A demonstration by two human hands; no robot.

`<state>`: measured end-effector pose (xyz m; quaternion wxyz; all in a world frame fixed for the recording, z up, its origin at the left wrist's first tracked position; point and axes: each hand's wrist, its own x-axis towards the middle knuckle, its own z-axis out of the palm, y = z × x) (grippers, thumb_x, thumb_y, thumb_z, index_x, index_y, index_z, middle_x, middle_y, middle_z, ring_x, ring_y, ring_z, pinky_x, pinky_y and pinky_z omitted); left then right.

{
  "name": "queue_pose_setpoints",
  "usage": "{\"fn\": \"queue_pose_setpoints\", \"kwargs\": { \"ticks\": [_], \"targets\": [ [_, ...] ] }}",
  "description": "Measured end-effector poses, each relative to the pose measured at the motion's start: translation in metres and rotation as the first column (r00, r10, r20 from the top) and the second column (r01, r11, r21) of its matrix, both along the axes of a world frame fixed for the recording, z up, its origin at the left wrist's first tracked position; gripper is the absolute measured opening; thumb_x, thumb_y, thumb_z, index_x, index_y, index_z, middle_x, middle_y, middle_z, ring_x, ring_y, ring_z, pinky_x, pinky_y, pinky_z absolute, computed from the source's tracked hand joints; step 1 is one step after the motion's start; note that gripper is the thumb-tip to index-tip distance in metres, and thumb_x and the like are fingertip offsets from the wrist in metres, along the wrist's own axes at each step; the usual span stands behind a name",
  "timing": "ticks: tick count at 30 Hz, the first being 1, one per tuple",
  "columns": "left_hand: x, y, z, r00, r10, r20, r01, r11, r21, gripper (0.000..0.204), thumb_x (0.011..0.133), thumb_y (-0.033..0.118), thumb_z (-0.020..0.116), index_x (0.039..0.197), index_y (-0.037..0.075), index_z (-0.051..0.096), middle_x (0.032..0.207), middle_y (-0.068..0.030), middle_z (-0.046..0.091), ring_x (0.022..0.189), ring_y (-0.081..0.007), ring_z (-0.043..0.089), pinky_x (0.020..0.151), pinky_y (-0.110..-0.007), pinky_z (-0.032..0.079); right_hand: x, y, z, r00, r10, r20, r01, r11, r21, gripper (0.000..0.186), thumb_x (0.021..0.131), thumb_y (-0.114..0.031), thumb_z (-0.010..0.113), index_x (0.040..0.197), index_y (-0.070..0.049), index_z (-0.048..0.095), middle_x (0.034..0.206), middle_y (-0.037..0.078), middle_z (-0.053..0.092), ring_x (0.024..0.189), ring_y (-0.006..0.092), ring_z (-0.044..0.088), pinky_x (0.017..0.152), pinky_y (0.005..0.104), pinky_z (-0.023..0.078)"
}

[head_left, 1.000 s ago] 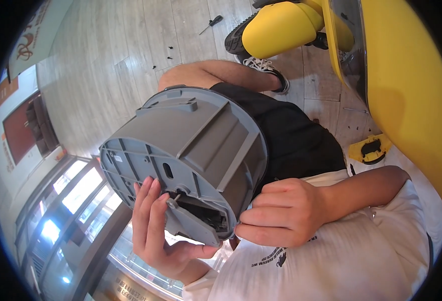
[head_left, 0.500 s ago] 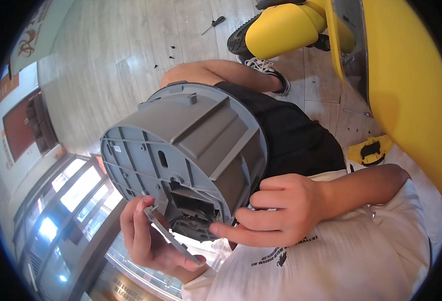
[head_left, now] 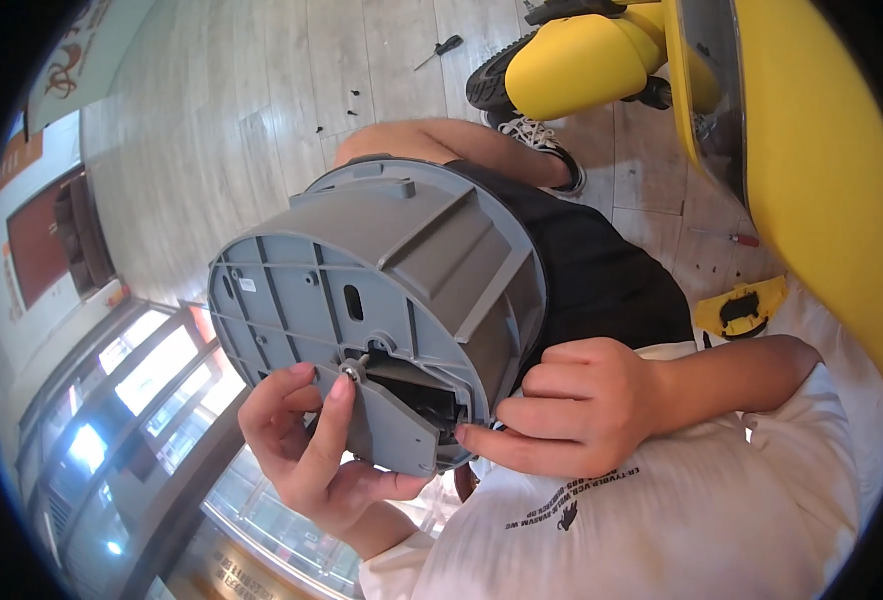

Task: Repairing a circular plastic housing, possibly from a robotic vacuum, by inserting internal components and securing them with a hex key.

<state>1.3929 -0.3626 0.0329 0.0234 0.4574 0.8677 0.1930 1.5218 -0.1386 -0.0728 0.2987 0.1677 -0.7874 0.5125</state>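
Observation:
A large grey plastic bucket (head_left: 431, 250) lies on its side across my lap, its ribbed base turned to the left. An opening (head_left: 416, 390) in the lower part of that base shows a dark interior. My left hand (head_left: 311, 440) grips a flat grey cover plate (head_left: 391, 430) by its edges, thumb below and fingers above, partly over the opening. A silvery screw head (head_left: 351, 372) shows at the plate's upper corner. My right hand (head_left: 571, 410) is curled against the bucket's lower right side, its index fingertip at the opening's edge beside the plate.
A yellow vehicle body (head_left: 821, 160) with a wheel (head_left: 489, 80) stands at the right. On the wooden floor lie a dark screwdriver (head_left: 448, 46), a red-handled screwdriver (head_left: 744, 240), several small dark screws (head_left: 353, 93) and a yellow plastic part (head_left: 751, 303).
My left hand has turned the cover plate from edge-on to nearly flat and brought it against the bucket's opening. My right index finger has shifted slightly to the opening's edge.

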Motion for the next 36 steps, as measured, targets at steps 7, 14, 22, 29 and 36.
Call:
{"fn": "queue_pose_setpoints", "kwargs": {
  "ticks": [7, 14, 22, 29, 36],
  "targets": [
    [0.001, 0.001, -0.004, 1.000, -0.006, 0.025, 0.006, 1.000, 0.019, 0.107, 0.060, 0.085, 0.079, 0.127, 0.002, 0.072, 0.130, -0.0173, 0.056, 0.088, -0.0204, 0.066, 0.074, -0.028, 0.052, 0.003, 0.002, 0.001, 1.000, -0.029, 0.001, 0.029, 0.997, 0.076, 0.042, 0.074, -0.012, 0.074, 0.116, -0.014, 0.079, 0.080, -0.006, 0.053, 0.058, 0.0071, 0.041, 0.048, 0.0223, 0.030],
    [0.000, 0.006, -0.002, 1.000, 0.006, 0.030, -0.006, 1.000, -0.002, 0.107, 0.060, 0.086, 0.078, 0.127, 0.002, 0.073, 0.129, -0.0165, 0.057, 0.088, -0.0209, 0.066, 0.076, -0.029, 0.052, 0.004, 0.003, 0.001, 1.000, -0.015, -0.011, 0.016, 0.994, 0.109, 0.047, 0.075, -0.016, 0.075, 0.122, -0.018, 0.077, 0.078, -0.007, 0.049, 0.057, 0.0066, 0.038, 0.047, 0.0228, 0.026],
    [0.004, 0.009, 0.006, 0.998, 0.057, 0.042, -0.053, 0.995, -0.084, 0.107, 0.057, 0.085, 0.080, 0.126, 0.003, 0.074, 0.128, -0.0145, 0.057, 0.090, -0.0201, 0.064, 0.076, -0.030, 0.052, 0.002, -0.002, 0.003, 0.997, -0.080, 0.005, 0.079, 0.990, 0.115, 0.042, 0.071, -0.023, 0.076, 0.112, -0.013, 0.077, 0.079, -0.007, 0.052, 0.057, 0.0053, 0.039, 0.048, 0.0228, 0.023],
    [0.021, 0.030, 0.011, 0.981, 0.195, 0.007, -0.192, 0.969, -0.156, 0.084, 0.056, 0.069, 0.081, 0.116, 0.010, 0.079, 0.121, -0.0147, 0.060, 0.095, -0.0279, 0.057, 0.071, -0.037, 0.048, 0.004, 0.002, 0.003, 0.997, -0.073, 0.020, 0.071, 0.992, 0.104, 0.042, 0.071, -0.021, 0.075, 0.111, -0.013, 0.078, 0.080, -0.006, 0.053, 0.057, 0.0053, 0.041, 0.048, 0.0229, 0.024],
    [0.020, 0.033, 0.013, 0.987, 0.161, 0.027, -0.150, 0.959, -0.240, 0.083, 0.059, 0.066, 0.080, 0.122, 0.012, 0.077, 0.124, -0.0162, 0.059, 0.099, -0.0299, 0.056, 0.071, -0.039, 0.048, 0.008, 0.017, 0.009, 0.997, 0.008, 0.078, -0.021, 0.986, 0.164, 0.040, 0.077, -0.021, 0.069, 0.114, -0.008, 0.075, 0.086, -0.002, 0.061, 0.070, 0.0106, 0.056, 0.054, 0.0224, 0.038]
  ]
}}
